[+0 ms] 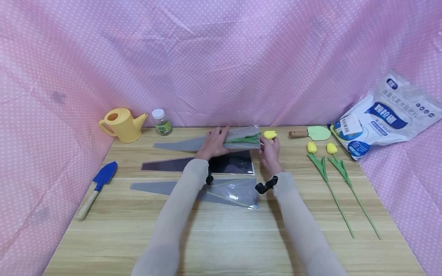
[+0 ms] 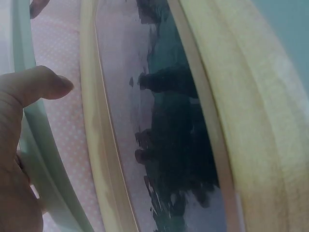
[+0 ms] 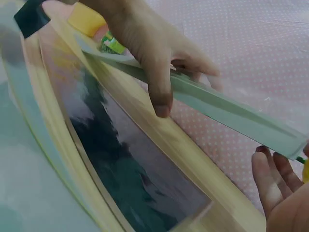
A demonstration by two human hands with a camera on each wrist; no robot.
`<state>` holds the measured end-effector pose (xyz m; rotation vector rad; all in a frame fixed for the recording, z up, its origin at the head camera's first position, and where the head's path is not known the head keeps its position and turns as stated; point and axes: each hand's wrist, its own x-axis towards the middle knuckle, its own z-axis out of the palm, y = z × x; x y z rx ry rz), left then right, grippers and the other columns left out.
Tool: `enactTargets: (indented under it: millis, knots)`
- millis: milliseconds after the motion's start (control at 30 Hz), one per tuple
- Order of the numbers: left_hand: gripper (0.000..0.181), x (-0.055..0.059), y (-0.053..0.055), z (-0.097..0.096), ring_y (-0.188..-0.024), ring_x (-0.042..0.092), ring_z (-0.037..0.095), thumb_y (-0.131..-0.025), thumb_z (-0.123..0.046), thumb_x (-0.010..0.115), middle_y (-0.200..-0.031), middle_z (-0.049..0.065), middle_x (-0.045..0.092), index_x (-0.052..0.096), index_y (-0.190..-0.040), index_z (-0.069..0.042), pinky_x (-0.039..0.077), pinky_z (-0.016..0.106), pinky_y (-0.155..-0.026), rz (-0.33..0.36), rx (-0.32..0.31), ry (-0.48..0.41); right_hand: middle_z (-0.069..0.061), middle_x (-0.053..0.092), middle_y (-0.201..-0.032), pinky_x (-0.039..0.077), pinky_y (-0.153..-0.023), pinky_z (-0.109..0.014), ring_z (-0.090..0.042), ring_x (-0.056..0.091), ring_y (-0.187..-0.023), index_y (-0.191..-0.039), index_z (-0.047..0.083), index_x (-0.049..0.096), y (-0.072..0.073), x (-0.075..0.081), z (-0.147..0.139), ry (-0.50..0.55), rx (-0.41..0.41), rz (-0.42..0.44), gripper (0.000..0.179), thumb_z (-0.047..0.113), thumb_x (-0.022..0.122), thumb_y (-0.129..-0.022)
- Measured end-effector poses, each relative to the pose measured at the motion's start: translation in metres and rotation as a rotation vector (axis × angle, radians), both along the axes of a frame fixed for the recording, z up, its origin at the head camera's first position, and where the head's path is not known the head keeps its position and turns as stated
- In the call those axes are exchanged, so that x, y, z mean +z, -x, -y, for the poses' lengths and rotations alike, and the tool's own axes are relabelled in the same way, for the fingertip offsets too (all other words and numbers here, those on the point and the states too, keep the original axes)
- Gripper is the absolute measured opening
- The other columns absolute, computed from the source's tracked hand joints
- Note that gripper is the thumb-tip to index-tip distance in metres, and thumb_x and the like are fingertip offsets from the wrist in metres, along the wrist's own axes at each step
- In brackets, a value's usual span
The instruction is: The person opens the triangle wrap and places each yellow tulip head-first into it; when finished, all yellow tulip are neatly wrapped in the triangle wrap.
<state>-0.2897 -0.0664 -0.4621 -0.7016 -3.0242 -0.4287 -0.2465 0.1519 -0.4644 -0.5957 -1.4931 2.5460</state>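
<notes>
My left hand (image 1: 215, 143) grips a tapered flower sleeve (image 1: 241, 137) above the back edge of the table, its thumb (image 3: 160, 92) on the near side. Inside the clear front of the sleeve lie the green leaves of a yellow tulip (image 1: 270, 134). The tulip's head sticks out at the wide right end. There my right hand (image 1: 271, 153) holds the tulip just below its head, fingertips (image 3: 263, 169) close to the sleeve's mouth. The exact grip is partly hidden. In front lie a dark sleeve (image 1: 235, 163) and a grey sleeve (image 1: 238, 191), both flat.
Two yellow tulips (image 1: 324, 174) lie on the right, below a green trowel (image 1: 318, 133) and a large white bag (image 1: 383, 119). On the left are a yellow watering can (image 1: 124, 124), a small jar (image 1: 163, 123) and a blue trowel (image 1: 104, 175). Pink dotted cloth (image 1: 221, 69) hangs behind.
</notes>
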Motion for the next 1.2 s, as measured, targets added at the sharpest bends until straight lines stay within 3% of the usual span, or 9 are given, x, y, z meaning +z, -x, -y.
enactTargets:
  millis: [100, 200, 400, 633, 900, 1200]
  knots:
    - [0.095, 0.000, 0.000, 0.001, -0.125, 0.050, 0.031, -0.081, -0.038, 0.079, -0.137, 0.015, 0.048, 0.028, -0.158, -0.016, 0.033, 0.054, -0.114, 0.001, -0.004, -0.002, 0.005, 0.063, -0.077, 0.034, -0.044, -0.014, -0.003, 0.060, -0.054, -0.105, 0.018, 0.046, -0.001, 0.002, -0.006, -0.023, 0.046, -0.004, 0.014, 0.012, 0.058, -0.099]
    - [0.094, -0.001, 0.001, 0.002, -0.122, 0.051, 0.031, -0.081, -0.038, 0.079, -0.134, 0.015, 0.049, 0.028, -0.157, -0.015, 0.035, 0.053, -0.113, -0.003, -0.008, 0.005, 0.005, 0.062, -0.082, 0.043, -0.047, -0.014, -0.004, 0.063, -0.059, -0.101, 0.018, 0.049, -0.003, 0.003, -0.014, -0.050, 0.089, 0.012, 0.005, 0.020, 0.053, -0.103]
    - [0.093, 0.000, 0.001, 0.001, -0.117, 0.051, 0.030, -0.080, -0.035, 0.079, -0.130, 0.015, 0.050, 0.030, -0.156, -0.015, 0.038, 0.051, -0.109, 0.009, -0.002, 0.011, 0.007, 0.060, -0.082, 0.052, -0.061, -0.015, -0.005, 0.062, -0.066, -0.099, 0.015, 0.054, -0.007, 0.004, -0.027, -0.086, 0.134, 0.014, 0.016, 0.026, 0.046, -0.107]
    - [0.091, 0.000, 0.000, -0.002, -0.113, 0.051, 0.029, -0.080, -0.035, 0.080, -0.126, 0.014, 0.050, 0.032, -0.155, -0.016, 0.040, 0.051, -0.106, 0.003, -0.003, 0.016, 0.010, 0.061, -0.085, 0.053, -0.061, -0.014, -0.005, 0.063, -0.068, -0.102, 0.018, 0.052, -0.007, 0.004, -0.029, -0.096, 0.125, -0.030, 0.004, 0.015, 0.049, -0.105]
    - [0.089, 0.002, -0.002, -0.005, -0.113, 0.050, 0.029, -0.082, -0.035, 0.078, -0.125, 0.013, 0.049, 0.032, -0.155, -0.016, 0.039, 0.051, -0.106, 0.015, -0.004, 0.014, 0.011, 0.066, -0.082, 0.054, -0.063, -0.016, -0.005, 0.067, -0.072, -0.102, 0.020, 0.049, -0.009, 0.004, -0.024, -0.126, 0.079, -0.056, 0.014, 0.008, 0.057, -0.100]
    - [0.088, 0.003, -0.002, -0.007, -0.100, 0.046, 0.026, -0.083, -0.035, 0.078, -0.117, 0.011, 0.048, 0.032, -0.156, -0.015, 0.041, 0.045, -0.096, 0.005, -0.015, 0.015, 0.012, 0.064, -0.079, 0.053, -0.062, -0.016, -0.004, 0.064, -0.069, -0.096, 0.016, 0.048, -0.008, 0.005, -0.014, -0.230, 0.023, -0.070, 0.017, 0.008, 0.062, -0.097]
